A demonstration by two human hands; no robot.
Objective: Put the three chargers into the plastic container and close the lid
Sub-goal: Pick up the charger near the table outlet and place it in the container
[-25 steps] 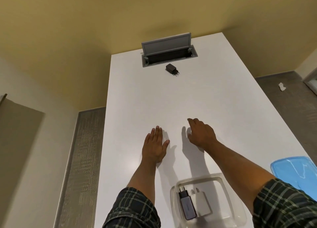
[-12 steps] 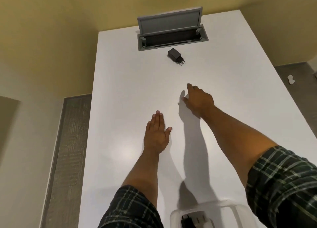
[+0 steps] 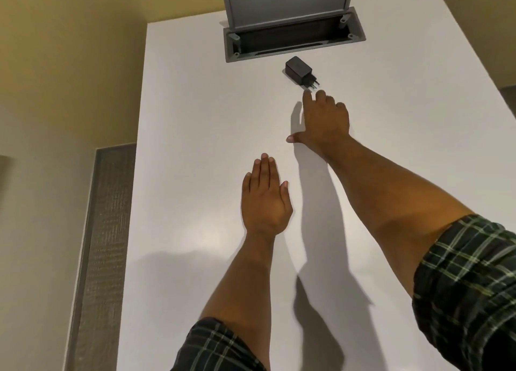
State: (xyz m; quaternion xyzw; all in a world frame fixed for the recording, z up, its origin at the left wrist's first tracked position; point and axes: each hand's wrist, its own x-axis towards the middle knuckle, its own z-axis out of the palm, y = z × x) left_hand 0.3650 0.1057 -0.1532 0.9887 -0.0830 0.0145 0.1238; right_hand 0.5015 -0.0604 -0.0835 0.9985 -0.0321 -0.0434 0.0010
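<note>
A black charger (image 3: 300, 70) lies on the white table (image 3: 195, 119) near its far end, prongs pointing toward me and to the right. My right hand (image 3: 325, 120) is stretched out over the table, fingers apart, its fingertips just short of the charger's prongs and holding nothing. My left hand (image 3: 265, 200) rests flat on the table, palm down, fingers together, nearer to me. The plastic container, its lid and the other chargers are out of view.
A grey socket box (image 3: 290, 40) is sunk into the table just behind the charger, its flap (image 3: 287, 3) standing upright. The table's left edge runs down the frame, with grey floor (image 3: 103, 245) and a yellowish wall beyond.
My right hand has reached farther across the table and now nearly touches the black charger. The view has moved forward, so the container has slipped out of the bottom of the frame.
</note>
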